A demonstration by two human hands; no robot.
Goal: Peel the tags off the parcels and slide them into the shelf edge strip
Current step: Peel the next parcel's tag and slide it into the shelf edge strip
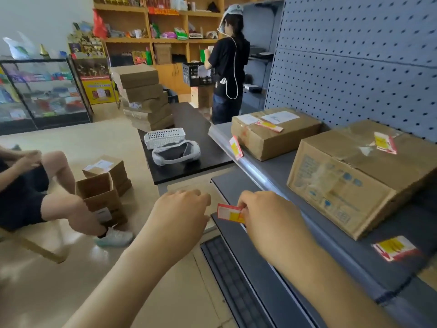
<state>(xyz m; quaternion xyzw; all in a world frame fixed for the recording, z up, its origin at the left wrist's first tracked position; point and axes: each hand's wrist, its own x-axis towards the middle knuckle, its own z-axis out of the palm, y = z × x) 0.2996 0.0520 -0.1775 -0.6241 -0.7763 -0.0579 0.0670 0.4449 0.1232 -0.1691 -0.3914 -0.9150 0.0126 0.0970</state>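
Note:
My right hand (267, 216) pinches a red, white and yellow tag (229, 213) just in front of the clear shelf edge strip (250, 169). My left hand (182, 209) hovers beside it, fingers curled, holding nothing. Another tag (236, 147) sits in the strip further along. Two cardboard parcels stand on the grey shelf: the near parcel (350, 185) carries a tag (385, 143) on its top, and the far parcel (272, 133) carries a tag (269, 125) too. A loose tag (395, 248) lies on the shelf by the near parcel.
A pegboard panel (354, 67) backs the shelf; a lower shelf (248, 268) juts out below. A black table (189, 147) holds a white basket (164, 137) and headset. A seated person (35, 185) is at left by open boxes (101, 192); another person (227, 67) stands at the wooden shelves.

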